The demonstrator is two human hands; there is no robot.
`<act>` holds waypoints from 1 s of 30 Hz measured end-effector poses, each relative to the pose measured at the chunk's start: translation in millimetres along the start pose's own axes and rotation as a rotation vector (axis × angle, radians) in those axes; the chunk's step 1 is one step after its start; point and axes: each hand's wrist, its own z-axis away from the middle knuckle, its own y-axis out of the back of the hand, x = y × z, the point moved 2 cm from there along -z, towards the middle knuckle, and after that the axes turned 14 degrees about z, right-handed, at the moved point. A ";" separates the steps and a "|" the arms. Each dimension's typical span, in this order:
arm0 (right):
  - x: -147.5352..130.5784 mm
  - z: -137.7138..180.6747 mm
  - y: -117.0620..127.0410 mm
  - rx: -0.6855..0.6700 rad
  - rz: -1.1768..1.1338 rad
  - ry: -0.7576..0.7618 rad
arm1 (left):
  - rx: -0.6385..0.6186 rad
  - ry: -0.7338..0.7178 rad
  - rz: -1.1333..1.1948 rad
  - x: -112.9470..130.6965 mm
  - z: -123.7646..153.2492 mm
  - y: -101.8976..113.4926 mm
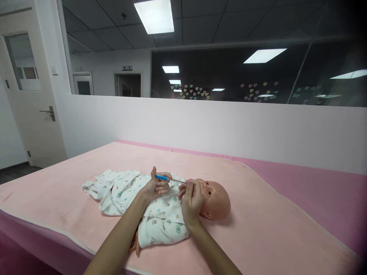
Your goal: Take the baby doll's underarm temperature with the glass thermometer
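Note:
A baby doll (220, 202) lies on its back, head to the right, in a white printed sleepsuit (163, 225). Over its chest is a slim clear tube with a blue end (162, 177); whether it is a thermometer or a small syringe I cannot tell. My left hand (157, 187) grips the tube near the blue part, thumb raised by that end. Beside the doll's face, my right hand (192, 204) is closed, thumb and fingertips pinching the clear end. This hand hides the doll's mouth and the tube's tip. One doll hand (136, 244) shows beneath my left forearm.
A peach-pink mat (272, 229) lies under the doll on a pink padded surface (323, 194). Behind it runs a low white wall (229, 130) topped by a wide window. A door with a metal handle (50, 112) stands at the left.

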 end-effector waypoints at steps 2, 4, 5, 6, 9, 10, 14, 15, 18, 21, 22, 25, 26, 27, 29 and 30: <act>0.0 -0.1 0.1 0.002 -0.001 -0.005 | -0.012 -0.001 -0.004 -0.3 0.1 -0.4; -0.2 -0.5 0.2 0.006 -0.002 -0.009 | -0.019 -0.013 -0.011 -0.8 0.0 -0.5; -0.5 -0.8 0.4 0.010 -0.002 -0.010 | -0.019 -0.020 -0.017 -1.1 -0.1 -0.4; -1.2 -1.3 0.6 0.016 -0.004 -0.011 | -0.018 -0.026 -0.027 -1.5 -0.2 -0.2; -4.8 -3.0 1.8 0.044 -0.021 -0.007 | -0.010 -0.038 -0.059 -2.5 -0.5 0.3; -6.3 -3.7 2.2 0.052 -0.027 -0.005 | -0.008 -0.040 -0.069 -2.7 -0.5 0.3; -10.4 -5.9 2.7 0.067 -0.049 -0.029 | 0.004 -0.036 -0.100 -3.0 -0.3 0.0; -10.9 -6.6 2.7 0.064 -0.059 -0.043 | 0.010 -0.035 -0.103 -3.0 -0.3 -0.2; -13.4 -9.4 3.4 0.020 -0.110 -0.085 | 0.044 -0.046 -0.083 -3.0 -0.9 -0.2; -21.1 -15.4 5.9 -0.125 -0.135 -0.117 | 0.100 -0.085 -0.046 -2.9 -2.5 0.7; -25.7 -18.7 7.2 -0.191 -0.124 -0.115 | 0.112 -0.089 -0.045 -3.3 -3.2 1.1; -47.7 -35.5 12.7 -0.382 -0.074 -0.055 | 0.104 -0.070 -0.059 -4.7 -4.9 1.2; -57.7 -43.5 15.3 -0.427 -0.067 -0.024 | 0.092 -0.063 -0.062 -5.0 -5.2 0.9; -68.6 -52.6 18.4 -0.456 -0.065 0.008 | 0.082 -0.061 -0.064 -5.1 -5.3 0.5; -92.8 -72.6 26.7 -0.456 -0.069 0.077 | 0.076 -0.061 -0.069 -4.7 -5.2 -0.4; -105.1 -82.7 31.9 -0.431 -0.074 0.108 | 0.081 -0.059 -0.070 -4.5 -5.1 -0.9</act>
